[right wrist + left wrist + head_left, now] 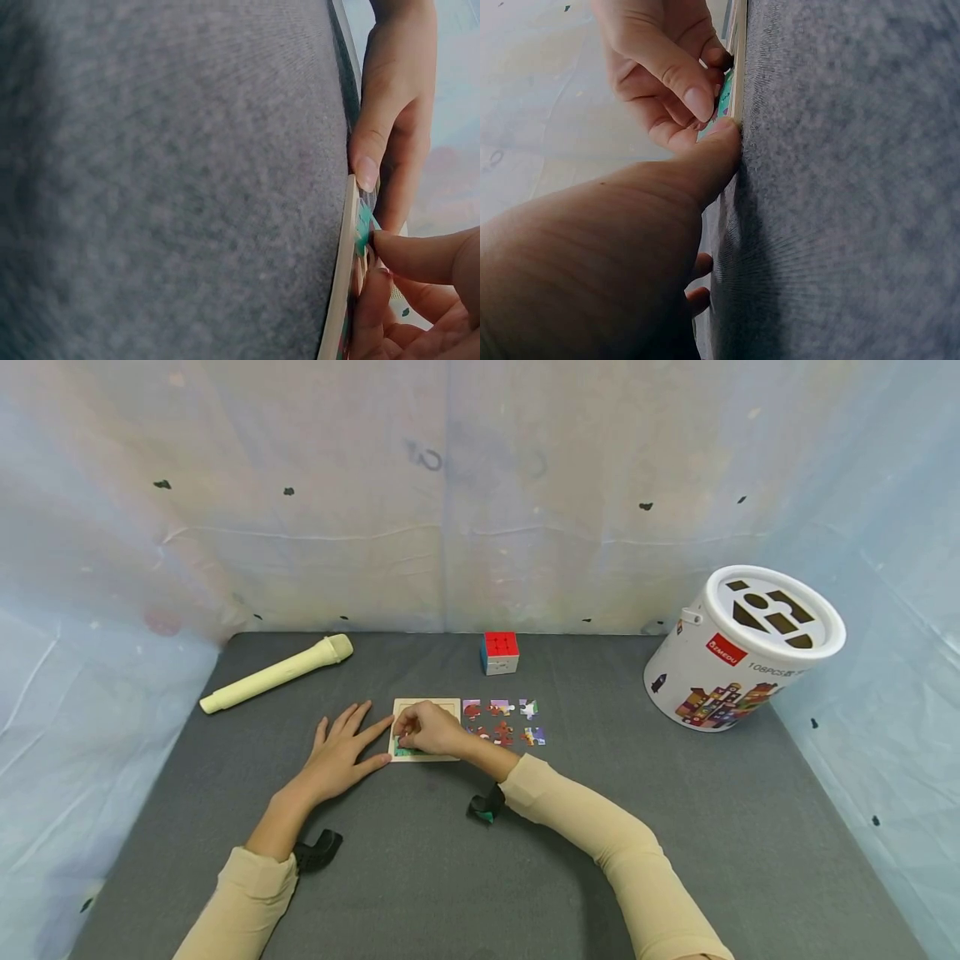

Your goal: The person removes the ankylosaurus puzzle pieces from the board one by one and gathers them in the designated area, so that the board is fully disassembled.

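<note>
A small wooden puzzle tray (pixel 427 759) lies on the grey tabletop, with teal-green puzzle pieces (pixel 364 227) at its near left corner. My left hand (pixel 337 762) lies with its fingers spread, index finger and thumb touching the tray's left edge. Over the tray's left part, my right hand (pixel 431 729) pinches a small puzzle piece (pixel 372 257) between thumb and fingertips. The fingers mostly hide that piece, and the hand covers much of the tray. Several loose jigsaw pieces (pixel 503 732), red, purple and white, are laid in rows right of the tray.
A red-topped puzzle cube (pixel 501 657) stands behind the loose pieces. At the back left lies a pale yellow, microphone-shaped stick (pixel 277 673). A white block bucket (pixel 742 647) with shaped lid holes is at the back right. Pale sheeting (pixel 450 527) surrounds the table.
</note>
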Motion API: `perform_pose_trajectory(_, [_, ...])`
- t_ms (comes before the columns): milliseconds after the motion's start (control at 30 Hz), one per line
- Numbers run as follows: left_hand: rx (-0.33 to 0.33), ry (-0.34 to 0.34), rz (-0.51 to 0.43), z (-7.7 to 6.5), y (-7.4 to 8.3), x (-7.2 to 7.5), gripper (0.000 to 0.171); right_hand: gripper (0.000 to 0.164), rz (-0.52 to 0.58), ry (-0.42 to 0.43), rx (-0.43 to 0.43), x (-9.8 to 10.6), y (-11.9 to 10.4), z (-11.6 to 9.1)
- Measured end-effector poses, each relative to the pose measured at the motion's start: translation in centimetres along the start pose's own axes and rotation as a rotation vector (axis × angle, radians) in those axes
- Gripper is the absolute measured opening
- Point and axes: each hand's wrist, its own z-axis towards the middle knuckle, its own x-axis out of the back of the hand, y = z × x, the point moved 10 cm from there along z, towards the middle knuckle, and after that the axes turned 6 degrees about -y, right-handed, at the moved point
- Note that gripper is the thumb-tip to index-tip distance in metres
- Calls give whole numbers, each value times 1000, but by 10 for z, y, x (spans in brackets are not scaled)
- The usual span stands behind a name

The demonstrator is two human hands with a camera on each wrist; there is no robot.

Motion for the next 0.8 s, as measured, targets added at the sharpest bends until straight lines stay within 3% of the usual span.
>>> perform_pose_trajectory(200, [5, -2, 4, 0, -1, -1, 68, 6, 45, -20, 24, -1, -1, -1])
perform_pose_trajectory(433, [3, 4, 3, 0, -2, 0, 68, 10, 213, -33, 54, 0, -2, -5])
perform_pose_trajectory(800, [-2, 2, 2, 0, -1, 0, 68, 13, 345, -40, -3, 0, 8, -7])
